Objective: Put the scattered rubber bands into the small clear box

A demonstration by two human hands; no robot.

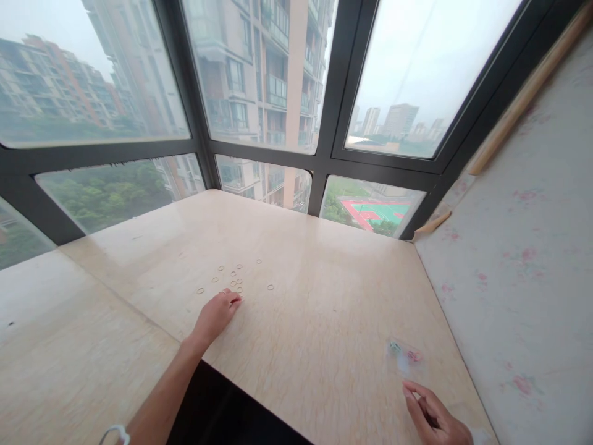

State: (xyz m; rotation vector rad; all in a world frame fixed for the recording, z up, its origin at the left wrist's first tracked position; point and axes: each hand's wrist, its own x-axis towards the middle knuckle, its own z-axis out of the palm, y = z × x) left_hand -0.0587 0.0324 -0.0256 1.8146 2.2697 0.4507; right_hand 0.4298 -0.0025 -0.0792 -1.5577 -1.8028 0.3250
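Note:
Several thin pale rings, like small elastic bands (233,274), lie scattered on the beige marble-look sill. At the near edge of this group is my left hand (217,316), palm down with its fingers drawn together and the tips at the surface. Whatever those fingertips hold, if anything, is too small to make out. My right hand (434,415) rests low on the right with fingers curled and thumb close to the forefinger; any thing in that pinch is hidden. Just beyond it lies a clear plastic bag (404,366) with small green and pink bands inside.
Dark window frames (262,156) border the sill's far side. A wall with flowered paper (519,296) rises along the right. The sill's front edge (252,398) drops to a dark area below. One pale ring (270,287) lies apart from the others.

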